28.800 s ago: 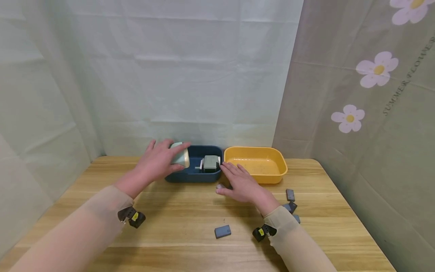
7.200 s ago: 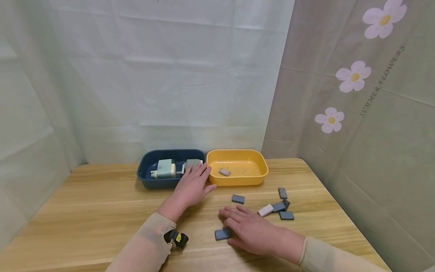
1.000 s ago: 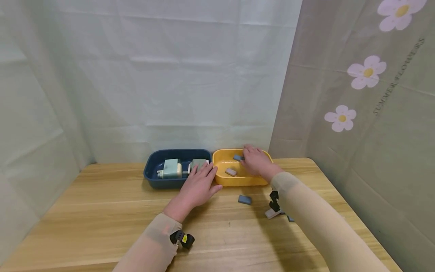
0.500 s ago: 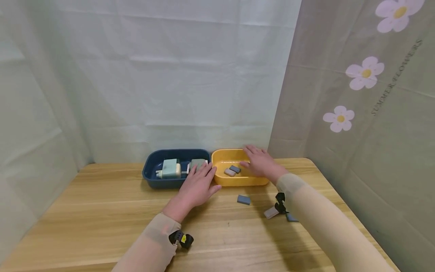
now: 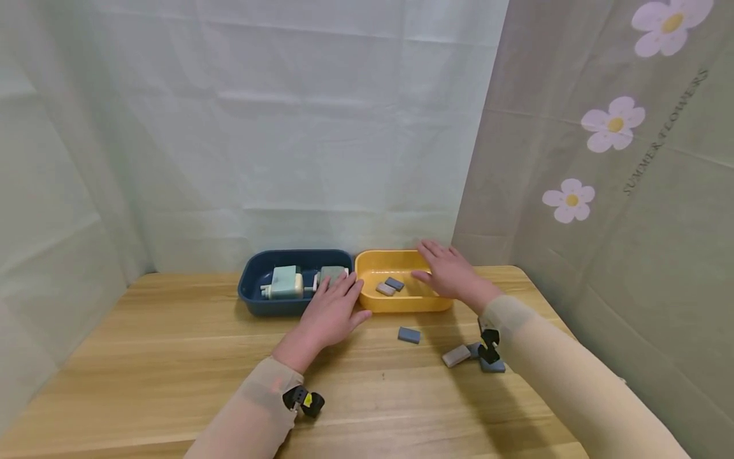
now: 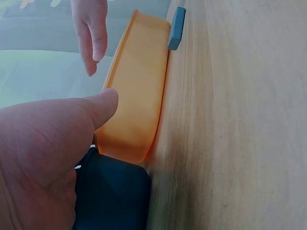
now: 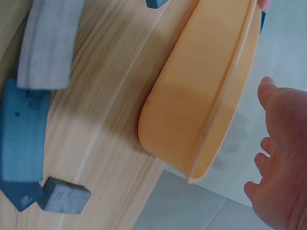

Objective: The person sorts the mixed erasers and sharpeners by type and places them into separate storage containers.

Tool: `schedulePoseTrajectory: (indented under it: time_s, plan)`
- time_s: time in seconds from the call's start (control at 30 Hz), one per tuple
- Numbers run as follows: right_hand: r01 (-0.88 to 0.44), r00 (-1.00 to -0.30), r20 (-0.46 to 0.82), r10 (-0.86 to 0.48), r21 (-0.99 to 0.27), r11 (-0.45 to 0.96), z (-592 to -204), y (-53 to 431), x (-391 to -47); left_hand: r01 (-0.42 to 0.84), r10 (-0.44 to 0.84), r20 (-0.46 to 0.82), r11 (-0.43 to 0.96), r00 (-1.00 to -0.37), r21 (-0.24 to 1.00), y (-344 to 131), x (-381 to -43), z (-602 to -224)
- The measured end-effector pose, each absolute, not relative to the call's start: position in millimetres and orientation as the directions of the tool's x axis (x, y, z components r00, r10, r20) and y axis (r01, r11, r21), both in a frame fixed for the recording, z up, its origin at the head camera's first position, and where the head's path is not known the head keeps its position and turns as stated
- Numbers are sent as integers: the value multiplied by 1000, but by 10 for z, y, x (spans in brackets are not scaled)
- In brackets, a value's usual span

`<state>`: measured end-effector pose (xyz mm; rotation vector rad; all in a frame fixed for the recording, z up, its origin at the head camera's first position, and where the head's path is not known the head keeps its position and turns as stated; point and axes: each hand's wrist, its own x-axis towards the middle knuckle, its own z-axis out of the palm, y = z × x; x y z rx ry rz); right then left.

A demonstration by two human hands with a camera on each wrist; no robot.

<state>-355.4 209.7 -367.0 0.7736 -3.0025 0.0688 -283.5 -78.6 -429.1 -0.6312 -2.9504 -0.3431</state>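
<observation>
My right hand (image 5: 450, 271) hovers over the right part of the yellow tray (image 5: 404, 306), fingers extended and holding nothing. In that tray a small flat blue-grey block (image 5: 394, 284) lies beside a light grey block (image 5: 385, 289). My left hand (image 5: 331, 313) rests with straight fingers on the dark blue tray (image 5: 275, 309), at the side touching the yellow one. Inside the blue tray are a boxy pale green thing (image 5: 285, 282) with a cream end and white prongs, and a grey-green one (image 5: 331, 274), partly hidden by my left fingers.
On the wooden table (image 5: 189, 357), one blue-grey block (image 5: 410, 335) lies in front of the yellow tray. Further right, a light block (image 5: 456, 356) lies beside several darker blocks (image 7: 24, 132), partly hidden by my right wrist in the head view. Curtains stand behind and at the sides.
My right hand has let go of a blue-grey block in the yellow tray and drawn back rightward. The block now lies beside the light one. My left hand stays on the blue tray.
</observation>
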Motion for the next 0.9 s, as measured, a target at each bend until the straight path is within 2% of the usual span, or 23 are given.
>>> schedulePoseTrajectory:
  time_s: [0.9]
  plan:
    - [-470, -875, 140, -463, -22, 882, -3626, 2573, -3285, 406, 385, 138, 894, -913, 190, -787, -2890, -4339]
